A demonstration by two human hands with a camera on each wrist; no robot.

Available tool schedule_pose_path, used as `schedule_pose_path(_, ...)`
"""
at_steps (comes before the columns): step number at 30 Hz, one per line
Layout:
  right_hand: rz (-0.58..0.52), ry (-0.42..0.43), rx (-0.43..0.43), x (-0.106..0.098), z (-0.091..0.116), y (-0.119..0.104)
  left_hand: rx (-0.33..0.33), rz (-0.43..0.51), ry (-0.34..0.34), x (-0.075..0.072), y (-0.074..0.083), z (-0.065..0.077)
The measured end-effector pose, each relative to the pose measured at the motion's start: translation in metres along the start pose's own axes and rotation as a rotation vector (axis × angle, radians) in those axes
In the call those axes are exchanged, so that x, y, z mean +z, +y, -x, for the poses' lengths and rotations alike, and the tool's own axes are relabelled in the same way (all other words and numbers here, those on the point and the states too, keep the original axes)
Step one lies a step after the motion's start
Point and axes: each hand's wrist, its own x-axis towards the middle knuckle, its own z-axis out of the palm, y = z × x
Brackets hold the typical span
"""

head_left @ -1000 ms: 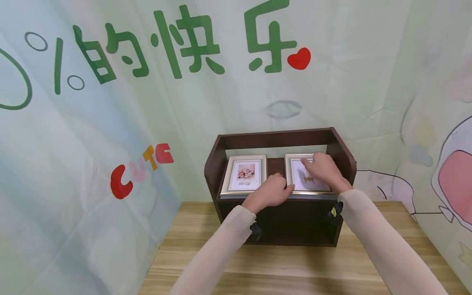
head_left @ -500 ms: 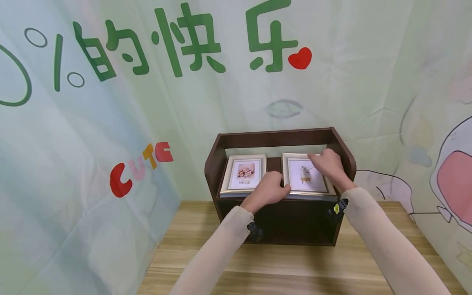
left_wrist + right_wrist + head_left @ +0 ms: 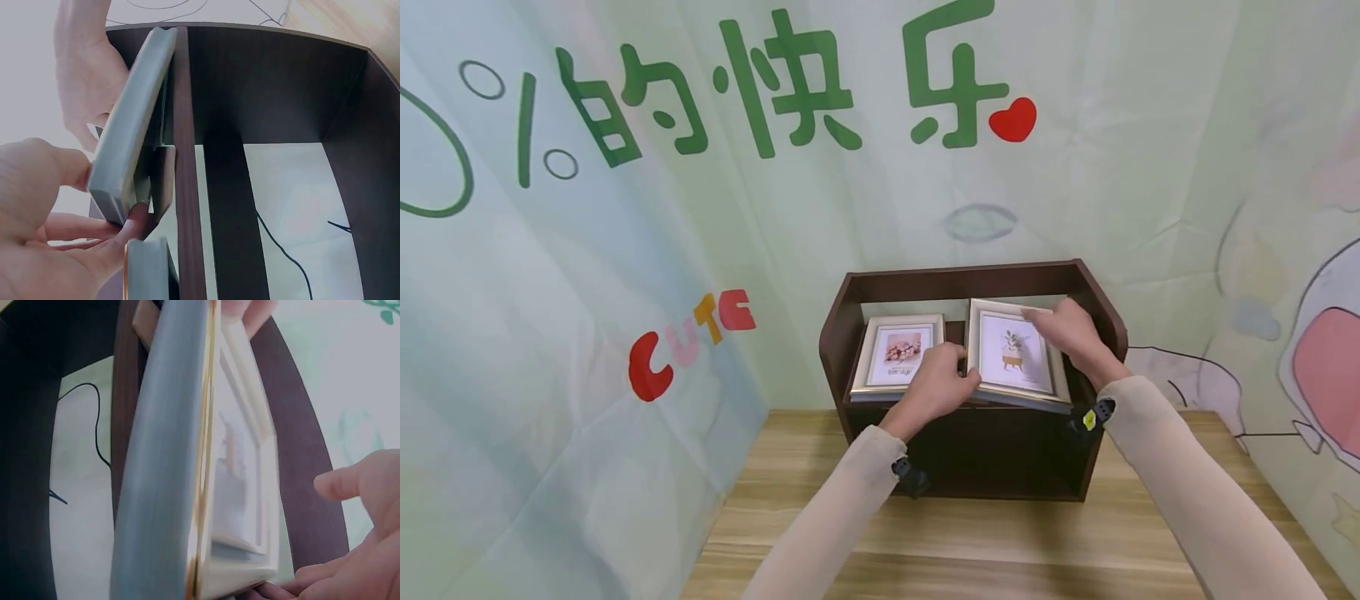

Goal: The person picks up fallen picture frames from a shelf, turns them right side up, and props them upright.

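Plant-picture frame [image 3: 1013, 352] has come up and skewed since the last shot: left side higher, lower edge now slanting down to the right over the front edge of the shelf [image 3: 962, 283]. My left hand [image 3: 936, 383] has slid a bit left with it. Frame sits in the shelf's right half, long axis roughly front to back of the shelf. Left hand has a firm-looking pinch on the front-left corner, thumb on the picture side, fingers behind, gap just the frame's thickness. Right hand [image 3: 1071, 329] is at the back-right corner, by the shelf's right wall; thumb stands off the frame, fingertips hidden, can't tell if they're gripping. Key relation, I reckon: hands on a diagonal, frame running back and right from the left pinch. Left is nearer the shelf's middle, right nearer its back
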Motion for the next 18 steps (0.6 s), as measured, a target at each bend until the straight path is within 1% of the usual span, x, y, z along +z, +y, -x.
schedule_pose_path(3, 0.029, 0.000, -0.009, 0.001, 0.002, -0.004, 0.002, 0.034, 0.027, -0.003, -0.003, 0.004)
schedule_pose_path(6, 0.023, 0.011, -0.025, -0.002, 0.006, -0.006, -0.014, 0.079, 0.060, -0.003, -0.003, 0.007)
schedule_pose_path(9, 0.027, 0.050, -0.076, -0.006, 0.010, -0.009, -0.064, 0.182, 0.091, -0.002, -0.002, 0.011)
schedule_pose_path(12, 0.056, 0.113, -0.161, -0.010, 0.013, -0.009, -0.112, 0.327, 0.103, -0.001, -0.004, 0.015)
schedule_pose_path(15, 0.101, 0.188, -0.248, -0.015, 0.016, -0.011, -0.147, 0.432, 0.104, -0.001, -0.008, 0.016)
schedule_pose_path(18, 0.110, 0.226, -0.273, -0.020, 0.020, -0.015, -0.168, 0.509, 0.101, -0.002, -0.012, 0.016)
